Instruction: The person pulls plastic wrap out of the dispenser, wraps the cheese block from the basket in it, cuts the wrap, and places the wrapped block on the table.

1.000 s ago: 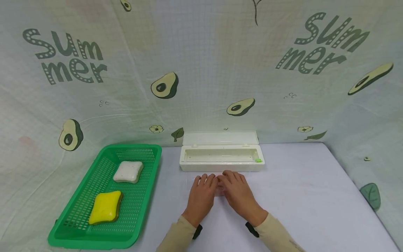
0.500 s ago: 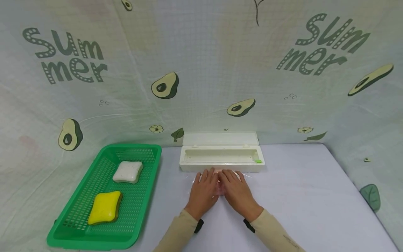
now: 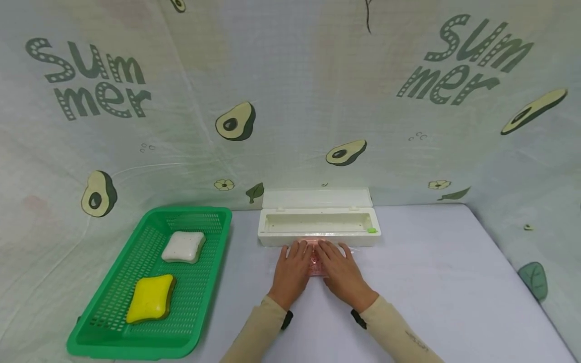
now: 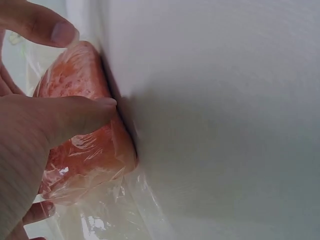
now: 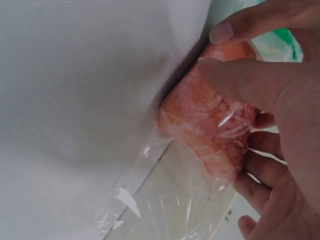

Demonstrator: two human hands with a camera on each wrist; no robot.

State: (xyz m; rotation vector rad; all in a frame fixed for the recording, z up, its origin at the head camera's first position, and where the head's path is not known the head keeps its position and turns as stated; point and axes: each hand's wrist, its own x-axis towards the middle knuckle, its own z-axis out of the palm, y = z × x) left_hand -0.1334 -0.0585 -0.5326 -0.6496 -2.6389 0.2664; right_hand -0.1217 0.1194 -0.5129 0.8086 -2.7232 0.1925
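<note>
A pink-orange pillow-shaped block (image 3: pixel 316 266), wrapped in clear cling film, is on the table between both hands. My left hand (image 3: pixel 291 276) holds its left side. In the left wrist view the thumb presses the near face of the block (image 4: pixel 90 80), with fingers partly hidden behind it. On the right side my right hand (image 3: pixel 343 276) grips the block (image 5: pixel 200 130), thumb on the near face and fingers behind. Loose cling film (image 5: pixel 170 200) spreads from the block's side in the right wrist view. More film (image 4: pixel 100 215) shows in the left wrist view.
Just behind the hands stands a long white box (image 3: pixel 272 240), its lid (image 3: pixel 317 198) raised and a green tab (image 3: pixel 372 230) at its right end. At left, a green basket (image 3: pixel 206 287) contains a white block (image 3: pixel 182 246) and a yellow block (image 3: pixel 151 298).
The fingers have shifted over the wrapped block, and more of its pink surface shows between the hands. Its far edge now appears in front of the white box. The basket and box stay put.
</note>
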